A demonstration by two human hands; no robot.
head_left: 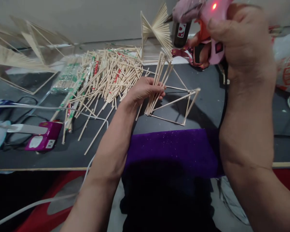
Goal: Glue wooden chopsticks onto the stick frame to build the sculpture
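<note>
A small frame of thin wooden sticks stands on the dark grey table. My left hand is closed around its slanted, fanned sticks on the left side. Raised high at the upper right, my right hand grips a pink glue gun with a glowing red light. The gun's dark nozzle points left, near a finished-looking twisted stick piece behind the frame. A large heap of loose sticks lies left of my left hand.
Larger stick structures are at the far left. A purple power socket with cables lies at the left, beside packaged sticks. Purple cloth covers the table's front edge. A plastic bag is at the right.
</note>
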